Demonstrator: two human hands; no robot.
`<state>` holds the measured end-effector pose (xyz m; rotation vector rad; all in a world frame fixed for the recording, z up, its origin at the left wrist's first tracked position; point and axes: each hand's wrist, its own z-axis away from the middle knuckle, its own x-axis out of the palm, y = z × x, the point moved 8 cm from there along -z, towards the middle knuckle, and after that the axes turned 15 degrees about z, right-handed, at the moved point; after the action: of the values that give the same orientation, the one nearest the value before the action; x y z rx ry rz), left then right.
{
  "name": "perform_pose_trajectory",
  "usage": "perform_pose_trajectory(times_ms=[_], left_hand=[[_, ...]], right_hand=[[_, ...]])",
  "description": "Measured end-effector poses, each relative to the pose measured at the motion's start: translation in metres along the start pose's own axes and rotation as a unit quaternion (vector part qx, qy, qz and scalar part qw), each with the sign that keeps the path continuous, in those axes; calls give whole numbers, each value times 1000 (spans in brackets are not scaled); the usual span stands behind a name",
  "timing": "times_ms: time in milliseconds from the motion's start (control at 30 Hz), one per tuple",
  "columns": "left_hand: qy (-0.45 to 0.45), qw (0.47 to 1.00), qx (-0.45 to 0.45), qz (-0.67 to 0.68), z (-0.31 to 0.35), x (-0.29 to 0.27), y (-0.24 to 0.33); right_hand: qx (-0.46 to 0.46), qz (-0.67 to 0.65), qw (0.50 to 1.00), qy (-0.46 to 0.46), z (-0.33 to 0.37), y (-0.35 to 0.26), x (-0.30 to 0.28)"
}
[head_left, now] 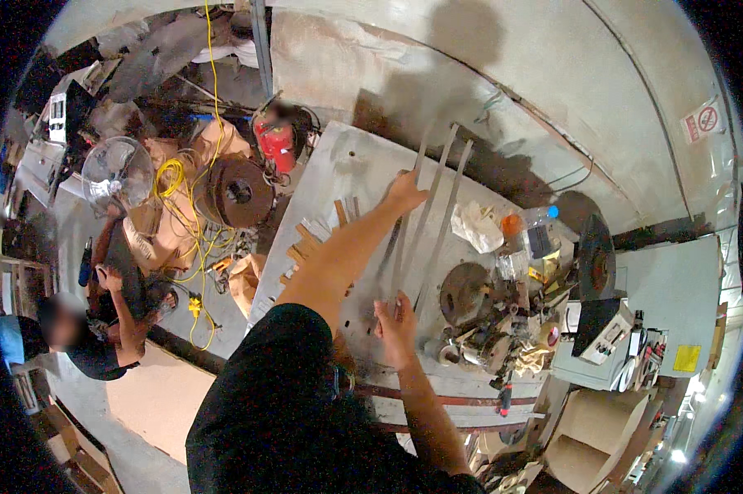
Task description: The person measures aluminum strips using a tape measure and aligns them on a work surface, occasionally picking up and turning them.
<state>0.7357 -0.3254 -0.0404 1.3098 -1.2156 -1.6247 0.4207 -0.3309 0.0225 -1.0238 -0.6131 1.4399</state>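
Observation:
My left hand [406,191] reaches across the grey metal table with its fingers closed around a long, thin metal strip [422,158], blurred by motion. Nearer to me, my right hand [396,329] is raised with thumb and forefinger apart, close to the near ends of the strips; I see nothing gripped in it. Two more long flat strips [444,212] lie side by side just right of my left hand. Left of my forearm, several short brown and silvery pieces [303,245] lie on the tabletop [329,165].
On the table's right are a round metal disc [465,294], a clear bottle with a blue cap [539,216], a crumpled white bag [476,228] and cluttered tools. A red extinguisher [276,143] and yellow cable [197,222] stand left. Another person [100,346] works at far left.

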Motion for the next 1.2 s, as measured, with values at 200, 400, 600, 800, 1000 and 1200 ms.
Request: perform_pose_trajectory(times_ms=[200,400,600,800,1000,1200], left_hand=[[-10,1000,6,23,10,-17,-13],[-61,998,-19,-14,36,-20,4],[-74,983,115,-123,47,-18,-13],[-141,969,60,-195,63,-4,-4],[-176,949,21,-261,84,-1,20],[-183,943,18,-278,94,-9,28]], right_hand=[[39,-25,995,-90,-11,17,15],[89,-95,989,-76,-9,35,9],[80,-157,981,-82,-2,8,20],[-148,2,983,-107,-30,54,11],[-122,82,985,-93,-35,96,-6],[83,-134,980,-119,11,50,3]])
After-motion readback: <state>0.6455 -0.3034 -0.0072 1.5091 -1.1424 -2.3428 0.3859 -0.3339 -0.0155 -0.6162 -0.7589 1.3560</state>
